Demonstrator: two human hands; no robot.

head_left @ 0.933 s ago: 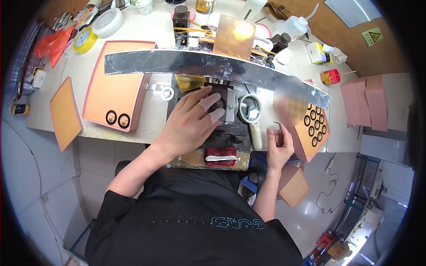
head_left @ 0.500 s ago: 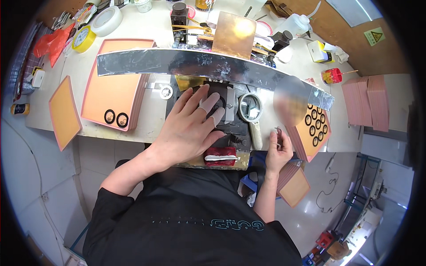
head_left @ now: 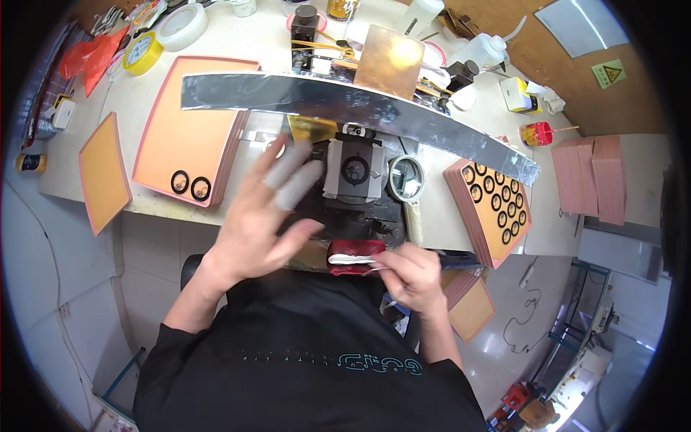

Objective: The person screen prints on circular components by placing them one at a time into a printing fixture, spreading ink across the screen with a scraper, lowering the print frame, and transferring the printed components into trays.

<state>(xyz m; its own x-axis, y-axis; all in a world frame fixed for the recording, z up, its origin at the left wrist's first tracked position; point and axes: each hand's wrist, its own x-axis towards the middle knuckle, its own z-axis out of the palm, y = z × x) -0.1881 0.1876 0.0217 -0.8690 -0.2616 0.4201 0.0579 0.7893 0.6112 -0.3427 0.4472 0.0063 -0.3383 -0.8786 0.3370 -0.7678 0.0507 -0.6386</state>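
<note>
My left hand (head_left: 263,212), blurred by motion, is raised with fingers spread and holds nothing; pale finger cots cover two fingers. It hovers left of a black fixture (head_left: 335,209) whose grey plate (head_left: 336,169) carries a black ring (head_left: 355,171). My right hand (head_left: 414,277) is closed on thin metal tweezers, mostly hidden by the fingers. Their tips reach a folded white cloth (head_left: 349,259) in a red holder (head_left: 353,247) at the table's front edge. A magnifying glass (head_left: 407,178) lies right of the fixture.
A long dark strip (head_left: 317,95) spans above the fixture. Stacked orange trays stand left (head_left: 191,122) with two black rings and right (head_left: 497,201) with several. One tray (head_left: 105,173) leans at far left. Bottles and tools crowd the back, around a copper-coloured plate (head_left: 389,61).
My left hand has lifted off the fixture and moved left, uncovering the ring. My right hand has moved left from beside the right trays to the white cloth, still holding the tweezers.
</note>
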